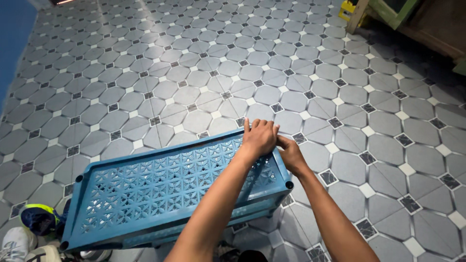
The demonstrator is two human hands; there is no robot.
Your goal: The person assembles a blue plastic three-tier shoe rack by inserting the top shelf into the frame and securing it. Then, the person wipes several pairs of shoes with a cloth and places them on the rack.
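Note:
A blue plastic shelf panel (160,189) with a lattice top and socket holes at its corners lies flat just above the tiled floor, stacked on a second blue tier beneath. My left hand (259,138) rests over its far right corner, fingers curled over the far edge. Just beside it, my right hand (292,154) grips the right-hand edge, and the two hands touch. Part of the right hand's fingers is hidden behind the left hand and the shelf rim.
Grey octagonal floor tiles (204,73) fill the view. A white shoe (14,242) and a blue and yellow shoe (39,218) lie at the bottom left. A yellow object (347,8) and green wooden furniture (395,12) stand at the top right. A blue surface (14,39) borders the top left.

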